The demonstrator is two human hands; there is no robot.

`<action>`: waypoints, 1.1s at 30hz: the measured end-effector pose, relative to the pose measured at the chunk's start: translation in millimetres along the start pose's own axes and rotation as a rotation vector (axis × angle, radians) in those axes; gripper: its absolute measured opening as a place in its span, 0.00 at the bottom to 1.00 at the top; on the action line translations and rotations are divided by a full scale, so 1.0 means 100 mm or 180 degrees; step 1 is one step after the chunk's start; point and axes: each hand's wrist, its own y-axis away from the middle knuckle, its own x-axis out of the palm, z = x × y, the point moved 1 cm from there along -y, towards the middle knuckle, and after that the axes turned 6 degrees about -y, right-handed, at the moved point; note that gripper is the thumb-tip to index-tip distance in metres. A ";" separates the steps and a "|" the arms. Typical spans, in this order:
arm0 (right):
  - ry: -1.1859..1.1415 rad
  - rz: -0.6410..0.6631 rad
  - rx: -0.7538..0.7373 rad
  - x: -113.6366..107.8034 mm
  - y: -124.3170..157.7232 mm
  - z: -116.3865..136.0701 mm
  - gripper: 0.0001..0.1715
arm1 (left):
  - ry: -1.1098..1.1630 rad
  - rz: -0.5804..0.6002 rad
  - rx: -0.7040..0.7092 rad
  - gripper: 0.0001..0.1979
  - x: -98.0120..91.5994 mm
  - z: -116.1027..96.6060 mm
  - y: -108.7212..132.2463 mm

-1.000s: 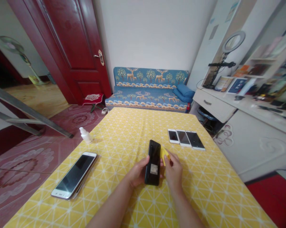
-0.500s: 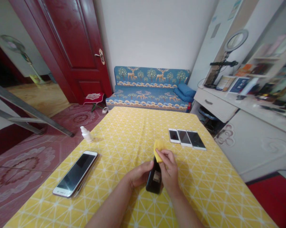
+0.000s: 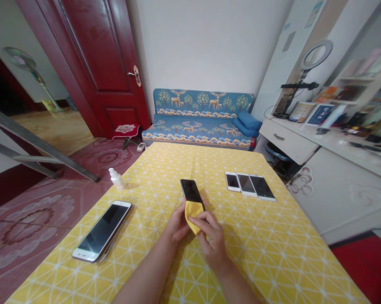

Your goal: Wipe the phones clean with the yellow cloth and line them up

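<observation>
Left hand (image 3: 177,223) curled around the lower end of a black smartphone (image 3: 191,191), at lower centre of the frame, with the glossy dark face upward and the upper end projecting beyond the fingers. Right hand (image 3: 211,240) clenched in a pinch on a yellow cloth (image 3: 193,216), which is folded over the phone's lower end between the two hands. Both hands grasping; neither released. Contact between the phone and the table cannot be made out.

Beneath and around the grip, a yellow tablecloth (image 3: 273,261) with a white lattice print. Right of centre, three white-framed smartphones (image 3: 249,185) lie side by side, screens up. At lower left, a larger white-framed smartphone (image 3: 102,231) lies screen up, well apart from the hands. Near the far left table edge, a small white dropper bottle (image 3: 116,179) stands upright.

Beyond the table, a blue deer-patterned sofa (image 3: 203,118) against the far wall; upper left, a dark-red door (image 3: 92,63) standing open; upper right, a ring light (image 3: 316,55) above a white desk (image 3: 288,141).
</observation>
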 end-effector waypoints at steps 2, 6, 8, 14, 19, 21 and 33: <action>0.0171 0.0006 -0.0087 -0.02 0.02 -0.02 0.24 | 0.0166 0.0051 0.0024 0.24 0.01 -0.04 0.00; 0.0499 -0.0197 -0.0073 -0.10 0.04 -0.11 0.26 | 0.0381 0.0189 0.0050 0.27 0.02 -0.11 0.01; 0.0589 -0.0292 0.0010 -0.14 0.04 -0.16 0.25 | 0.0330 0.0227 -0.0014 0.27 0.00 -0.12 0.01; 0.0630 -0.0538 0.0087 -0.22 0.02 -0.23 0.23 | -0.0009 -0.0101 -0.0442 0.24 -0.10 -0.02 0.01; 0.0459 -0.0844 0.0310 -0.25 -0.01 -0.19 0.21 | -0.0123 0.0047 -0.0941 0.25 -0.11 -0.02 0.05; 0.0416 -0.1026 0.0407 -0.27 -0.02 -0.19 0.21 | -0.0131 0.0320 -0.1102 0.26 -0.10 -0.03 0.06; 0.0780 -0.0113 0.0727 -0.20 0.01 -0.31 0.15 | 0.0466 0.0671 0.0128 0.32 -0.03 -0.25 0.08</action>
